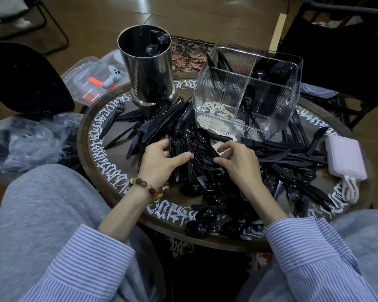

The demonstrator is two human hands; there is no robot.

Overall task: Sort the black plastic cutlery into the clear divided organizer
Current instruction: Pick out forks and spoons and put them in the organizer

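Observation:
A heap of black plastic cutlery point(162, 125) covers the round table point(90, 149): forks, knives and spoons mixed. My left hand point(162, 160) grips a stacked bundle of black spoons point(183, 136) by the handles, bowls pointing away. My right hand point(238, 162) pinches a handle in the pile point(207, 159) just right of that bundle. The clear divided organizer point(218, 101) stands at the back right of the table. Its right compartments hold a few spoons point(249, 99) and forks point(279, 70). The front left compartment looks empty.
A shiny metal canister point(148, 66) with wrapped items stands at the back left. A pink power bank point(345, 158) with a white cable lies at the right edge. Clear plastic bags point(26, 140) and a plastic box point(92, 79) lie left of the table. My grey-trousered knees flank the near edge.

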